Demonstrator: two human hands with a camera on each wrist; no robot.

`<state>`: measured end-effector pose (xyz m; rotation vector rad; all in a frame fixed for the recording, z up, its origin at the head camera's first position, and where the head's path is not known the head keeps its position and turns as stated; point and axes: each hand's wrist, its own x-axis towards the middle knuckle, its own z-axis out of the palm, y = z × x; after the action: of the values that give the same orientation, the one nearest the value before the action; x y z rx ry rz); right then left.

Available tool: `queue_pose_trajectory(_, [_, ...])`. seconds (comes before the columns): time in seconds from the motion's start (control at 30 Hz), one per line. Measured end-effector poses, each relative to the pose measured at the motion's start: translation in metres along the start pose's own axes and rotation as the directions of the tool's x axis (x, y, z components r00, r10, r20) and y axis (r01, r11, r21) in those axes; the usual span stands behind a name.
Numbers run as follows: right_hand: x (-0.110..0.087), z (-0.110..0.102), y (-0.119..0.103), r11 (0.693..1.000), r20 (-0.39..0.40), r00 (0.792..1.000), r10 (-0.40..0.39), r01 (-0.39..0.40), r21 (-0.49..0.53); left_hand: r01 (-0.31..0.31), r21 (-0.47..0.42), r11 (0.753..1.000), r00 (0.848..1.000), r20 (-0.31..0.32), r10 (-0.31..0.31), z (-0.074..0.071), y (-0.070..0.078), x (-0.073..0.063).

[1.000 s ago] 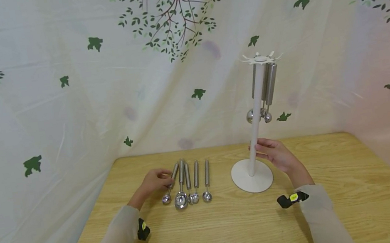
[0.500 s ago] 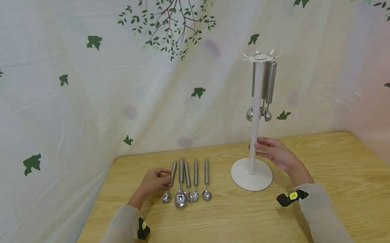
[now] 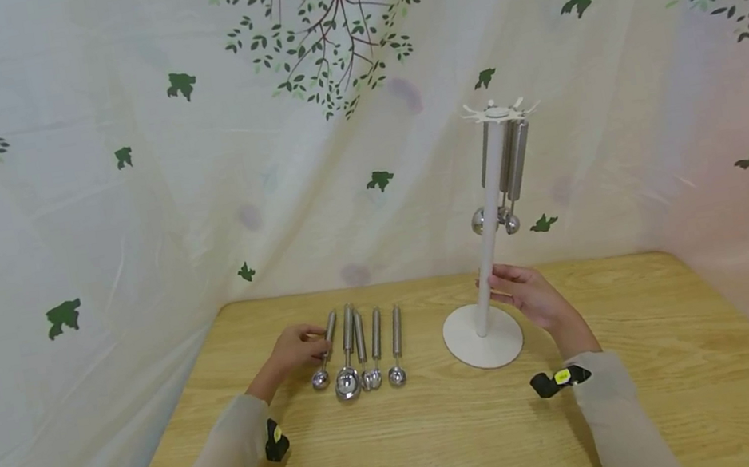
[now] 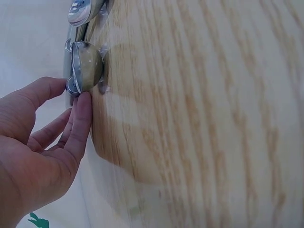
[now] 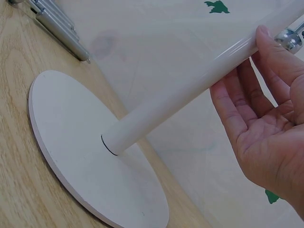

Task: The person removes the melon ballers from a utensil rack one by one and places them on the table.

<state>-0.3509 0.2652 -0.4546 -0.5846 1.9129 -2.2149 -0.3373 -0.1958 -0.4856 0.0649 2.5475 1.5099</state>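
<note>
My left hand (image 3: 299,347) pinches the handle of the leftmost metal scoop (image 3: 320,379) between thumb and fingers; its round bowl (image 4: 89,66) shows in the left wrist view. This scoop lies on the table, handle pointing away, at the end of a row. Beside it lies a larger scoop (image 3: 348,383), then several smaller ones, the last a round-bowled scoop (image 3: 397,376). On the right, my right hand (image 3: 533,297) holds the white pole (image 5: 190,85) of a stand, thumb on one side and fingers on the other. Several scoops (image 3: 517,164) hang from its hooked top (image 3: 500,113).
The stand's round white base (image 3: 464,349) rests on the wooden table (image 3: 378,451). Behind the table's far edge hangs a pale curtain (image 3: 305,155) with printed branches and leaves. A black wrist camera (image 3: 276,440) sits at the left sleeve.
The leftmost scoop's handle has swung slightly left in my left hand, widening the gap to the larger scoop. My right hand keeps its hold on the stand's pole.
</note>
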Motion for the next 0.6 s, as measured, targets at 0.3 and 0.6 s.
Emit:
queue_pose_trajectory(0.3, [0.0003, -0.0011, 0.0004, 1.000, -0.009, 1.000, -0.004, 0.004, -0.012, -0.004, -0.016, 1.000, 1.000, 0.012, 0.004, 0.0001, -0.0038, 0.0018])
queue_pose_trajectory(0.6, [0.0007, 0.0030, -0.0025, 0.997, 0.024, 0.999, -0.029, 0.030, -0.065, 0.018, 0.006, 1.000, 1.000, -0.004, -0.018, 0.0006, -0.0023, 0.0008])
